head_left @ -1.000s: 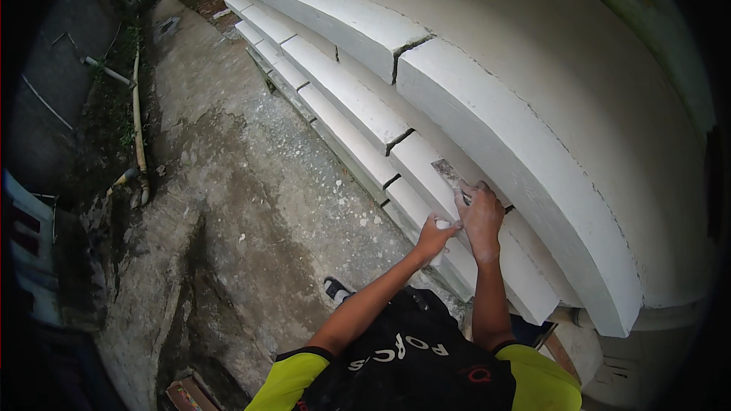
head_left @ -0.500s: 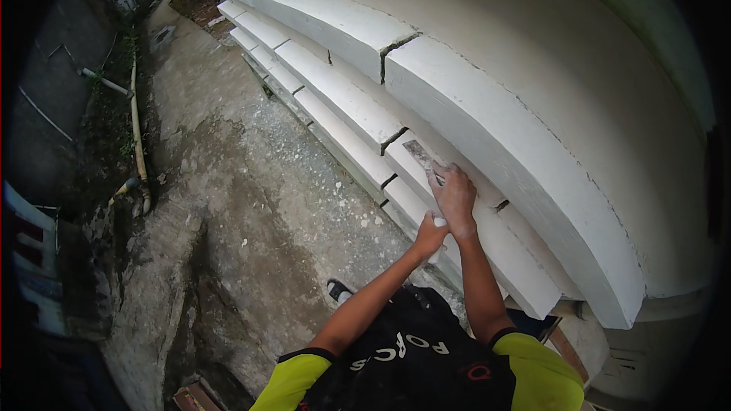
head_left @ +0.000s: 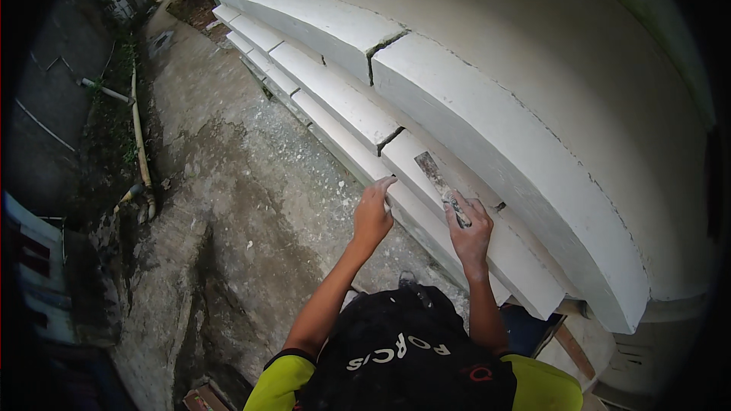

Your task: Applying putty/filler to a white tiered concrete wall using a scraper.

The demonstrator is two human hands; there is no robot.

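While the right hand closes round the handle of the scraper, over the white ledge, the left hand half-curls, contents unclear. Scraper probably light, stiff; handle best grip.

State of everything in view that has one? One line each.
Right hand: closed around scraper handle
Flat, white-smeared scraper: held, blade pointing away from wearer, over middle ledge; contact unclear
Left hand: fingertips by lower ledge; grip unclear
Curved white upper ledge: dark gap open between blocks
White middle ledge: dark gap open
Grey concrete path: stained, white-speckled
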